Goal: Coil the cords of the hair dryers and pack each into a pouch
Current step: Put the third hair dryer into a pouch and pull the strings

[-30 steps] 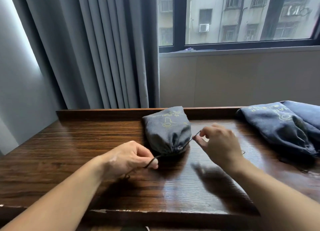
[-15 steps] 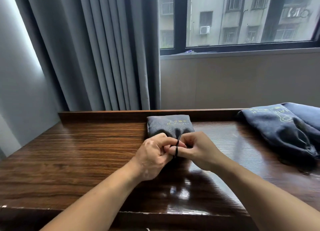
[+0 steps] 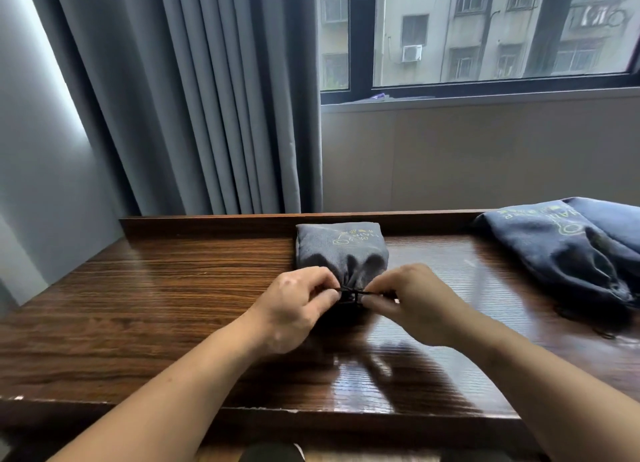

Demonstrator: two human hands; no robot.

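Observation:
A filled grey pouch (image 3: 341,248) with a yellow print lies at the middle back of the wooden table (image 3: 156,309), its gathered mouth towards me. My left hand (image 3: 294,306) and my right hand (image 3: 412,304) meet at that mouth. Each pinches an end of the black drawstring (image 3: 349,291), which runs taut between the fingertips with a knot in the middle. The hair dryer inside is hidden.
Two more dark blue pouches (image 3: 568,250) lie at the table's right end, one partly under the other, their strings trailing onto the wood. A raised wooden lip (image 3: 207,221) runs along the back edge. Grey curtains (image 3: 207,98) and a window (image 3: 485,29) stand behind.
The hands first pulled the drawstring ends apart, then came together at the pouch mouth. Now they have parted slightly sideways, drawing the string tight across a knot.

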